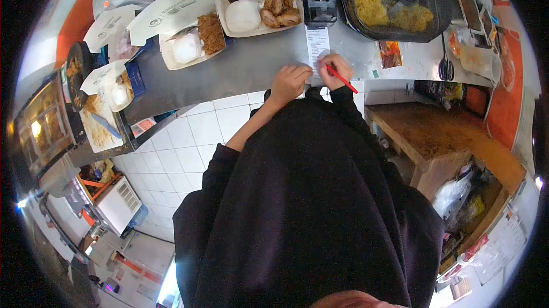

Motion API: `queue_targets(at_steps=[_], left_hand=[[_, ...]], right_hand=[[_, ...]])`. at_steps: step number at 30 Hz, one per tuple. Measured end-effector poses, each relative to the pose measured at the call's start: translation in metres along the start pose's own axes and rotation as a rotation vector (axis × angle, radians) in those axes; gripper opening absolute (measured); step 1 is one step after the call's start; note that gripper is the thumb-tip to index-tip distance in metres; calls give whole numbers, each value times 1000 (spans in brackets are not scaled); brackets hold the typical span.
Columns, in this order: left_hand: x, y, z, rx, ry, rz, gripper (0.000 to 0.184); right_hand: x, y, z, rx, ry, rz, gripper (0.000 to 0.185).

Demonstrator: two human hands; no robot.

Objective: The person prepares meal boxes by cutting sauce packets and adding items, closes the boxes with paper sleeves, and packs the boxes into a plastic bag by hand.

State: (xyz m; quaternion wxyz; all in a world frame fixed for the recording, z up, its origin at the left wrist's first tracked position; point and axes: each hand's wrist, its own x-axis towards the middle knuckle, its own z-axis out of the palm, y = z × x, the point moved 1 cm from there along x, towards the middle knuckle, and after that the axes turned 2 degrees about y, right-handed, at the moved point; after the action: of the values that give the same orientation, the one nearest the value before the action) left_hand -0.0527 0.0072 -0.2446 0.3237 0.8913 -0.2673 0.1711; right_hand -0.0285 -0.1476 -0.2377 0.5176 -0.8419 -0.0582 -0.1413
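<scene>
Red plastic marks the pen [345, 81] held in the right hand [337, 72], which sits between 1 and 2 o'clock from the centre of the view. Its fingers are closed around the shaft, one end slanting out toward 4 o'clock from the hand, the other reaching the edge of a printed paper receipt [318, 48]. That receipt lies lengthwise at 1 o'clock on the stainless-steel counter [251, 68], its far end just by a black roll dispenser [320, 11].

Just past 12 o'clock, the left hand [291, 84] rests with bent fingers, their tips at the receipt's near left edge; I cannot tell whether they pinch the paper or only lie against it. The sleeves are black, matching the garment [303, 205] that spreads down to 6 o'clock.

At 12 o'clock a cardboard meal box [263, 32], lid raised, holds white rice and browned chicken pieces [280, 8]. Toward 11 o'clock another lidded carton [171, 59] carries rice beside a crumbed fried cutlet [210, 34]. A black plastic tray [414, 34] with yellow food inside stands between 1 and 2 o'clock, beyond the right hand; a sauce sachet [390, 55] lies at 2 o'clock. Near 9 o'clock, a knife [106, 126] rests on a crumb-strewn cutting board [103, 141].
</scene>
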Motion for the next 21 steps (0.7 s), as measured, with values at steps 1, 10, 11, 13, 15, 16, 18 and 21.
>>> queue_targets(at_steps=[1, 10, 11, 13, 15, 16, 18, 21], left_hand=[[-1, 1, -1, 8, 2, -10, 21], [-14, -6, 5, -8, 57, 100, 20], [-14, -7, 5, 27, -33, 103, 21], [-14, -4, 3, 6, 28, 79, 20], [-15, -4, 3, -10, 63, 73, 20], [-15, -5, 4, -13, 67, 75, 20], [-16, -5, 5, -16, 61, 80, 20], [-16, -6, 5, -19, 32, 75, 18]], right_hand=[[-1, -2, 1, 57, -23, -19, 9], [7, 41, -14, 608, 218, 359, 8], [14, 28, -16, 554, 230, 318, 8], [22, 8, -19, 604, 179, 257, 9], [24, -1, -19, 640, 179, 288, 8], [25, -4, -20, 667, 172, 278, 8], [31, -15, -26, 779, 159, 250, 7], [38, -24, -30, 807, 167, 221, 5]])
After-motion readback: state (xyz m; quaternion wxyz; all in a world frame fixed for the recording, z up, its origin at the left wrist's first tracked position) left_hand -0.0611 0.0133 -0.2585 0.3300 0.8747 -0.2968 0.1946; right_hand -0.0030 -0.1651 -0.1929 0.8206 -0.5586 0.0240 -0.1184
